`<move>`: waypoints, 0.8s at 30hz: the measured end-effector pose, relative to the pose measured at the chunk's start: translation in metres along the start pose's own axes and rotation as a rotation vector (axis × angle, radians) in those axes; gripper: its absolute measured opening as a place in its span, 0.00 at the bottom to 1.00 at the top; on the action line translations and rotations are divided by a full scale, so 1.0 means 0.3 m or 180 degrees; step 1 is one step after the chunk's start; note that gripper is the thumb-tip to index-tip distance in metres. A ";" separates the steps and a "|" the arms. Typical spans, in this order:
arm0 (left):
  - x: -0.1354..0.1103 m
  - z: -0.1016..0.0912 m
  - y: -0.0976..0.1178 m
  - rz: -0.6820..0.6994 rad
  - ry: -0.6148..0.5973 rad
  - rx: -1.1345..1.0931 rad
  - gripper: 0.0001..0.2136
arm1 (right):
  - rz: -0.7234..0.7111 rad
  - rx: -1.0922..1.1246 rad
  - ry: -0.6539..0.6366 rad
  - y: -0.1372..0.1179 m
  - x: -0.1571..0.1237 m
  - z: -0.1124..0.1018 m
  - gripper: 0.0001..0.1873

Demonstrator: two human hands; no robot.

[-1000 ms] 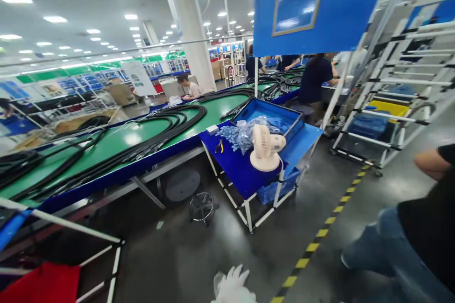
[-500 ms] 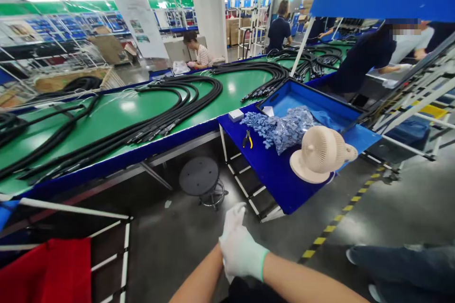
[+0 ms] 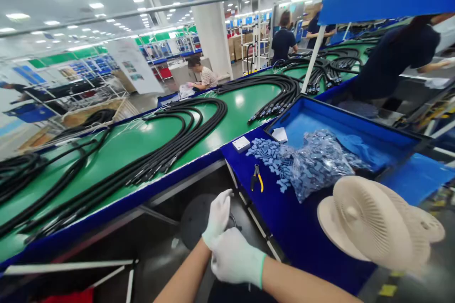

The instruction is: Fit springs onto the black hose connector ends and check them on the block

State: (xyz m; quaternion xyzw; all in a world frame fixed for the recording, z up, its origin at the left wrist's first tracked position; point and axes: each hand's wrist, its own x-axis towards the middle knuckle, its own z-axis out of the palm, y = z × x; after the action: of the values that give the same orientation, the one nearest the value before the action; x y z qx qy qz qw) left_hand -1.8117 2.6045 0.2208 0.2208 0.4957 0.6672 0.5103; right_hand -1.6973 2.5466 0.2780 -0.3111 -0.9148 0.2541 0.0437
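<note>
Left: cables (image 3: 159, 165) lying on a bench (image 3: 236, 120)
Lower right: table (image 3: 313, 255) bearing pliers (image 3: 257, 177), a bag of parts (image 3: 320, 163), a fan (image 3: 369, 222)
Behind the bag: tray (image 3: 341, 106)
Upper middle: pillar (image 3: 209, 14) beyond the bench
Upper right: person (image 3: 394, 61) beyond the tray

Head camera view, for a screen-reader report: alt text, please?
Gloved left hand and right hand meet beside a blue table holding yellow-handled pliers, bagged blue parts and a cream fan; black cables lie on a long green bench.
</note>
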 end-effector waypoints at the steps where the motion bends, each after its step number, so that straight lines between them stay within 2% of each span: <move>1: 0.059 0.024 0.027 -0.0025 0.0011 -0.0058 0.09 | 0.0138 0.0057 0.0049 0.039 0.024 -0.029 0.13; 4: 0.209 0.108 0.056 -0.0183 0.0111 -0.0494 0.10 | 0.0806 0.0685 0.0305 0.165 0.082 -0.081 0.17; 6: 0.295 0.180 0.049 -0.0373 0.0148 -0.0831 0.08 | 0.1084 0.1638 0.0359 0.248 0.128 -0.107 0.20; 8: 0.379 0.263 0.041 -0.0635 0.0105 -0.1079 0.06 | 0.1176 0.2633 0.0312 0.329 0.183 -0.143 0.17; 11: 0.520 0.394 0.045 -0.0988 -0.0060 -0.1237 0.07 | 0.1262 0.3188 0.0376 0.452 0.264 -0.218 0.14; 13: 0.627 0.478 0.047 -0.1140 -0.0158 -0.1205 0.08 | 0.1309 0.2984 0.0663 0.538 0.307 -0.267 0.17; 15: 0.739 0.559 0.039 -0.1204 -0.0197 -0.1096 0.08 | 0.1222 0.2138 0.0890 0.622 0.349 -0.303 0.19; 17: 0.843 0.637 0.025 -0.1195 -0.0194 -0.0940 0.07 | 0.1129 0.1089 0.0835 0.695 0.404 -0.322 0.18; 19: 0.933 0.706 0.021 -0.1124 -0.0290 -0.0729 0.07 | 0.1093 0.0592 0.0605 0.749 0.481 -0.331 0.19; 22: 1.057 0.774 0.065 -0.0563 -0.1025 0.0192 0.12 | 0.1276 0.0749 0.0619 0.811 0.617 -0.347 0.22; 24: 1.157 0.786 0.123 -0.0099 -0.1573 0.1175 0.15 | 0.1285 0.0960 0.0796 0.858 0.694 -0.358 0.20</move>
State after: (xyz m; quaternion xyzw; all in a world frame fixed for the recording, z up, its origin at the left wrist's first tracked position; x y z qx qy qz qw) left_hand -1.7724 3.0201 0.2772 0.4577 0.4726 0.4841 0.5769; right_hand -1.6980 2.8910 0.2283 -0.5060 -0.7736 0.3506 0.1505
